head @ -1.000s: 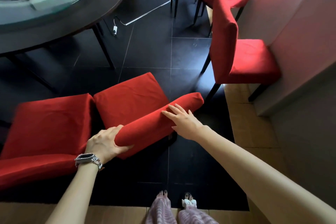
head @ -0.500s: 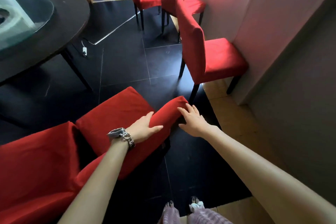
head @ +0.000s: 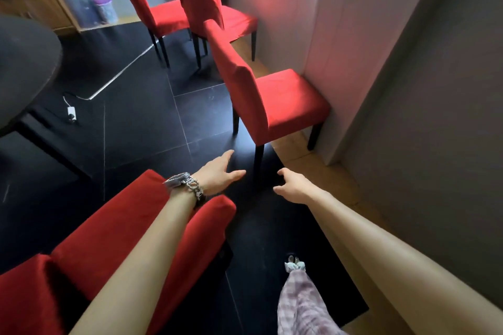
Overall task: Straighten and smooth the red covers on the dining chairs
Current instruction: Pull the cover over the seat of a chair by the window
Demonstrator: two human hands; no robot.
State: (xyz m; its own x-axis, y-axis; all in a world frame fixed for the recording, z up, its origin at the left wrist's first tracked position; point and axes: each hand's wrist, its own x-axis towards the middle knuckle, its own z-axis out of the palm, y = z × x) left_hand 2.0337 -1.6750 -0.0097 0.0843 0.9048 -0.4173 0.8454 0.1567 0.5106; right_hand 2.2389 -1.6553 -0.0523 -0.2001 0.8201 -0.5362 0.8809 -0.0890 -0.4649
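**Both hands bare, hovering short of the wall-side chair**

Head view. The wall-side chair [head: 272, 100] is standing upright on its dark legs, and its red cover is lying smooth over seat and back.

The left hand [head: 217, 174] is hovering just short of that chair's front leg [head: 258, 160], to the left of it. Its palm is facing down, its fingers are lying straight and its thumb is spreading wide. It is gripping nothing. A watch [head: 178, 182] and a chain bracelet [head: 195, 190] are sitting on the wrist.

The left forearm is crossing above the near chair [head: 114, 231], which is standing closer to the camera than the wall-side chair and to its left. The forearm is hiding any contact between the two.

The right hand [head: 292, 185] is hanging just below the same front leg, slightly to its right. Its fingers are curling loosely inward and are holding nothing. The arm is stretching out nearly straight.

Both hands are hovering over the black floor [head: 152, 128], apart from each other and clear of every cover.

Two further red chairs [head: 166, 16] are standing beyond the wall-side chair. A dark round table [head: 24, 68] is standing well to its left.
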